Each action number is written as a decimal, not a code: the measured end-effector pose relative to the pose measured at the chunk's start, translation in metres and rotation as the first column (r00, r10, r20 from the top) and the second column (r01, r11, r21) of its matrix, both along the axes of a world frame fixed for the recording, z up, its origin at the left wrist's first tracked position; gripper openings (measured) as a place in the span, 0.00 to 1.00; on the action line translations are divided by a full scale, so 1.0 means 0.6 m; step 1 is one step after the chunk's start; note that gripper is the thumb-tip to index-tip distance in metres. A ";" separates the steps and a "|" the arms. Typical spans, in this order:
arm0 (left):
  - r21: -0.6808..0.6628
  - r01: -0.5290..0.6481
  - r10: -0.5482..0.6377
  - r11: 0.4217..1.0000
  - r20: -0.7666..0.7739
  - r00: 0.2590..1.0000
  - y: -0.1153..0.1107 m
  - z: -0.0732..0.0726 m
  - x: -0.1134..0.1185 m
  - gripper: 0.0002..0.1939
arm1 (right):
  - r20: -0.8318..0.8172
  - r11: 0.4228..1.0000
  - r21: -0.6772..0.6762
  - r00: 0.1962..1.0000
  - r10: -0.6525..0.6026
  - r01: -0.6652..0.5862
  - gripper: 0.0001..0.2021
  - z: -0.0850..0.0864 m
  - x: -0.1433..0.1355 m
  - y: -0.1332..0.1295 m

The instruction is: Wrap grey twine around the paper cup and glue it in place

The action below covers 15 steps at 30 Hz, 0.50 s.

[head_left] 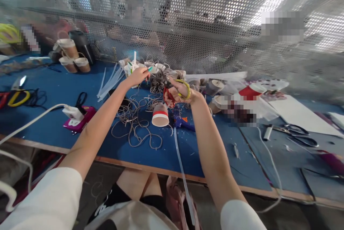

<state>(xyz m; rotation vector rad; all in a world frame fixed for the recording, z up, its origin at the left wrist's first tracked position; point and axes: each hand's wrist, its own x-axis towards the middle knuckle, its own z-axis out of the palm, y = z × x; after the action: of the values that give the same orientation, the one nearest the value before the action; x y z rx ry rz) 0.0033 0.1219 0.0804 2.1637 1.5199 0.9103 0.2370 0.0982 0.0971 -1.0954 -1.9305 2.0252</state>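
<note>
My right hand [178,92] is wrapped round scissors [186,89] with red and yellow handles, their blades pointing away over a heap of thin grey cord [158,83]. To its left, my left hand [139,75] reaches over the same heap with its fingers pressed together; what they pinch is too small to tell. Below the scissors a paper cup [160,118] with a red band lies tipped, its white rim facing me. Beside it rests a blue glue gun [185,125] with a long translucent glue stick [180,162] running past the table edge. Loose cord [134,126] curls across the blue table.
Several cord-wrapped cups [71,56] and a dark bottle [82,47] stand back left. Glue sticks [110,83] lie near a purple pouch [80,118]. More scissors [292,129] and a red cup [251,92] are on the right. A perforated metal screen [201,36] rises behind the table.
</note>
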 end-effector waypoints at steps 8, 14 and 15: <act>0.057 -0.008 0.009 0.998 -0.028 1.000 -0.021 0.014 0.024 0.12 | -0.089 0.986 -0.166 0.995 -0.041 0.026 0.38 -0.016 -0.035 -0.001; 0.151 -0.027 0.039 0.988 -0.074 0.996 -0.028 0.020 0.029 0.10 | -0.165 0.983 -0.182 0.986 0.003 -0.034 0.39 -0.014 -0.031 0.001; 0.179 -0.037 0.052 0.983 -0.083 0.995 -0.029 0.021 0.029 0.11 | -0.169 0.983 -0.177 0.985 0.023 -0.053 0.39 -0.014 -0.031 0.001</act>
<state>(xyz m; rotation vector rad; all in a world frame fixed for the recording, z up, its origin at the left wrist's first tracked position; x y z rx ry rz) 0.0207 0.1045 0.0927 2.3304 1.5884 1.0128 0.2183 0.0989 0.0888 -0.8960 -1.7283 2.2705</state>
